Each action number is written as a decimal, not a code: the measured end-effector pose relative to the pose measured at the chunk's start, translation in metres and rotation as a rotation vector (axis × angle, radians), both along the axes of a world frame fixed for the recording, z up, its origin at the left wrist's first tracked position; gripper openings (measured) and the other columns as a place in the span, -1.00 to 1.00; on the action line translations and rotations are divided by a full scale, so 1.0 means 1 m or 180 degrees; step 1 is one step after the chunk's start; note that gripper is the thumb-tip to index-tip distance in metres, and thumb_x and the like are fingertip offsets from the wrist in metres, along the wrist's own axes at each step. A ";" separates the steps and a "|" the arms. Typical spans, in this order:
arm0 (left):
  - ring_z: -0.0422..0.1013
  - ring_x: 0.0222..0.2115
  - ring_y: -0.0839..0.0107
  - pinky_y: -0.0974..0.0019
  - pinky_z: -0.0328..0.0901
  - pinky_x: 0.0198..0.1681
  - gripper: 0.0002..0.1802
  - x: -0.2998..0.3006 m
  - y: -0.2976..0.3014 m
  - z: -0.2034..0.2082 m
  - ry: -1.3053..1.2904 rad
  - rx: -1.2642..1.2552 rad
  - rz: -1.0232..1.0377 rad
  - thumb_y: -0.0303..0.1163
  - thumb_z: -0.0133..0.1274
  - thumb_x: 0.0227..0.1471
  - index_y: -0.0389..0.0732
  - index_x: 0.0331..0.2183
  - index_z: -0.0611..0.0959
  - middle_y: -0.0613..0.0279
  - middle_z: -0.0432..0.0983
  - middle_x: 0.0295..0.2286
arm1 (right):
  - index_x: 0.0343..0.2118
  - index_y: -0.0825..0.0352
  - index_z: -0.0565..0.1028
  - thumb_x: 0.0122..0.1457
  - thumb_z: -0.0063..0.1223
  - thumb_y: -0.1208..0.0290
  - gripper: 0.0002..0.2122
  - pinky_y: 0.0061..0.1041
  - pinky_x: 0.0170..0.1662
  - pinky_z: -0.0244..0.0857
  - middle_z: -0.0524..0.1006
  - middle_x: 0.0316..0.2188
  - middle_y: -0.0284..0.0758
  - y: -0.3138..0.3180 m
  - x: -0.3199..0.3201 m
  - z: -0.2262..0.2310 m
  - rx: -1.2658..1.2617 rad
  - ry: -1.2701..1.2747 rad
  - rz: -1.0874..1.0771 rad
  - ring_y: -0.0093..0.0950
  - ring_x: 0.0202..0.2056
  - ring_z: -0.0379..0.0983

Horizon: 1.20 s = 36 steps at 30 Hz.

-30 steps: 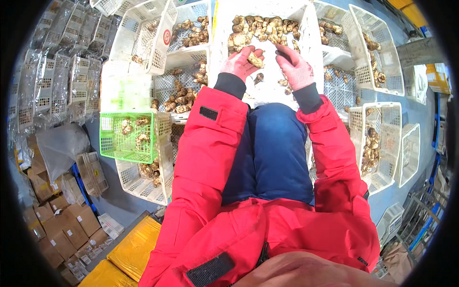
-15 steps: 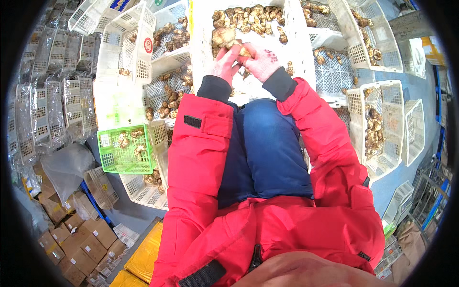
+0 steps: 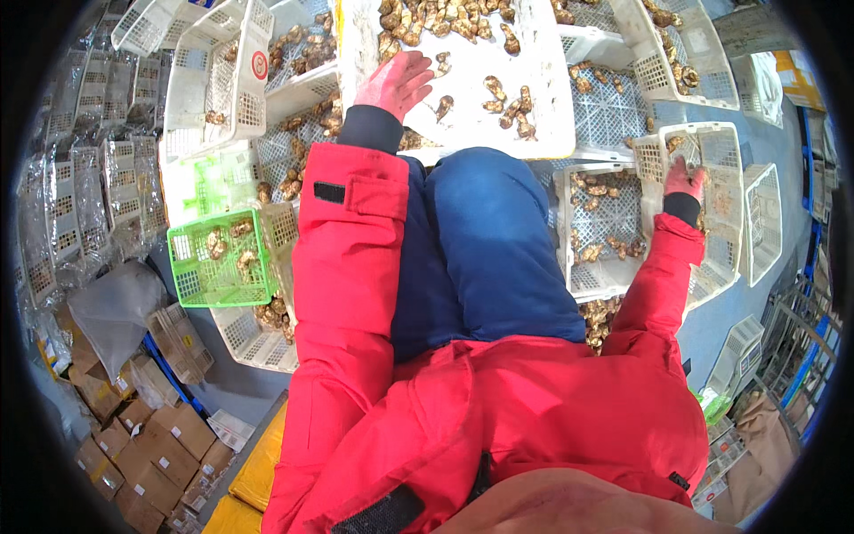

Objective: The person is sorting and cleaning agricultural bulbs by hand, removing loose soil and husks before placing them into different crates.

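Observation:
My left hand (image 3: pixel 396 86) is open, palm turned partly up and fingers spread, over the left side of a white foam tray (image 3: pixel 547 133). Nothing shows in it. Brown and cream mushrooms (image 3: pixel 445 20) lie in a cluster along the tray's far part, with a few loose mushrooms (image 3: pixel 516 111) nearer my knees. Out to the right, my right hand (image 3: pixel 683 181) reaches into a white plastic crate (image 3: pixel 722 196). Its fingers look apart, and I see nothing held. Mushrooms in that crate are mostly hidden behind the hand and sleeve.
White crates with mushrooms flank the tray, including a blue-lined crate (image 3: pixel 608 120) and a lower crate (image 3: pixel 605 227) at right. A small green basket (image 3: pixel 221 298) with mushrooms sits at left. Stacked wrapped crates (image 3: pixel 84 191), cardboard boxes (image 3: pixel 165 454) and yellow packages (image 3: pixel 262 463) stand farther out.
Both hands were together over the tray holding mushrooms. They have parted: the right swung out to the right crate, and the left opened at the tray's left side. The held mushrooms no longer show.

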<state>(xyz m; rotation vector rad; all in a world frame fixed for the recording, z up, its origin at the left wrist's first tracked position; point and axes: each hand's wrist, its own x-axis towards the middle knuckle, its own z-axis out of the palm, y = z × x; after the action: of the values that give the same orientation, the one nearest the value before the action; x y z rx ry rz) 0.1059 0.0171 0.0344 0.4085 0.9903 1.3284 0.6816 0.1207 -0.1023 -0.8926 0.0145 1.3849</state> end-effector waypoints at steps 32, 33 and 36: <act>0.28 -0.22 0.22 0.22 0.24 -0.23 -0.51 0.011 -0.018 0.015 0.0067 -0.0727 -0.0665 -0.07 -0.19 -0.03 -0.21 -0.14 0.29 0.02 0.31 -0.22 | -0.02 0.32 0.16 -0.11 -0.02 0.60 -0.49 -0.65 -0.05 0.06 0.26 -0.10 -0.35 -0.012 -0.432 0.126 0.2805 -0.1749 0.3522 -0.59 -0.10 0.17; 0.32 -0.28 0.28 0.29 0.25 -0.26 -0.53 0.012 -0.015 0.014 0.0001 -0.0581 -0.0631 -0.11 -0.15 -0.05 -0.24 -0.16 0.31 0.07 0.37 -0.27 | 0.01 0.35 0.08 -0.11 -0.06 0.63 -0.45 -0.64 -0.08 0.08 0.27 -0.12 -0.32 -0.013 -0.429 0.129 0.3007 -0.2021 0.3267 -0.58 -0.13 0.19; 0.35 -0.33 0.34 0.34 0.25 -0.29 -0.53 0.012 -0.021 0.014 0.0420 -0.0512 -0.0313 -0.14 -0.10 -0.07 -0.23 -0.16 0.31 0.11 0.39 -0.29 | 0.05 0.31 0.00 -0.06 -0.05 0.54 -0.43 -0.59 -0.10 0.10 0.28 -0.16 -0.28 -0.039 -0.432 0.144 0.2011 -0.0343 0.3164 -0.53 -0.15 0.22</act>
<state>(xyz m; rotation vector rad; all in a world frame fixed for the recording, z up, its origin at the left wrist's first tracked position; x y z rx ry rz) 0.1175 -0.0034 0.0485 0.4205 1.1636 1.1355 0.2500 0.0820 0.0412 -0.4113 -1.0126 2.0604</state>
